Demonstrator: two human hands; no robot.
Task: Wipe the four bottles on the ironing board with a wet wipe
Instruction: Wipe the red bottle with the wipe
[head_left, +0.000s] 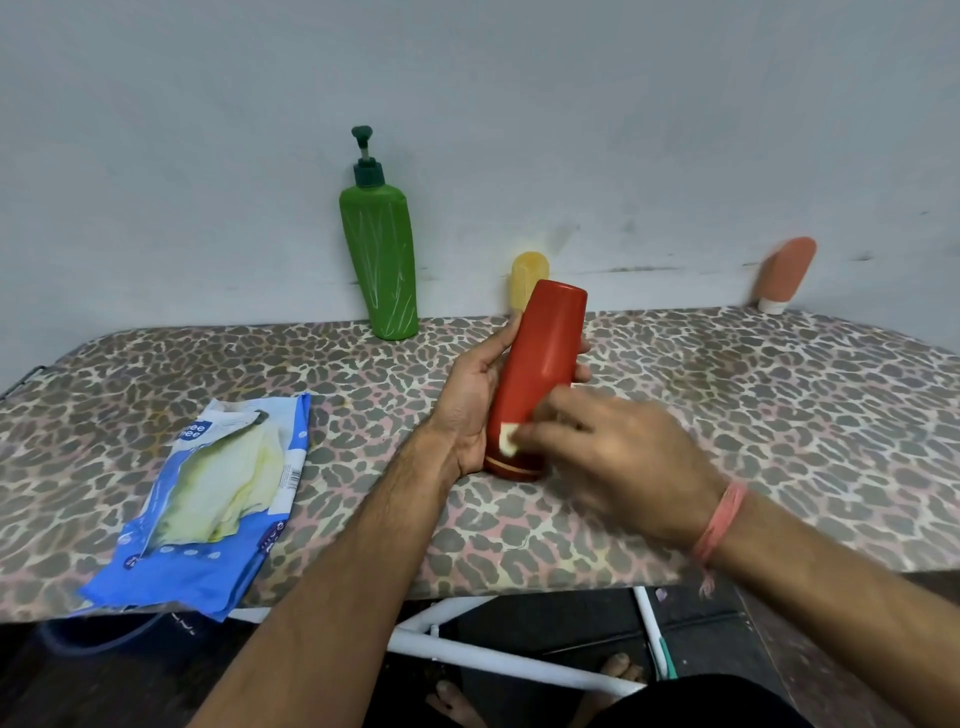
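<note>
My left hand (470, 402) grips a red bottle (540, 364) from its left side and holds it tilted just above the ironing board (727, 405). My right hand (618, 457), blurred by motion, presses a small white wet wipe (508, 435) against the lower part of the red bottle. A tall green pump bottle (382, 249) stands at the board's far edge against the wall. A yellow bottle (529, 275) stands behind the red one, partly hidden by it. A salmon-pink bottle (785, 273) leans cap-down at the far right.
An opened blue wet-wipe pack (208, 499) lies on the board's left near the front edge, with wipes showing. The wall rises right behind the board. White frame tubes (498, 657) and bare feet show below the front edge.
</note>
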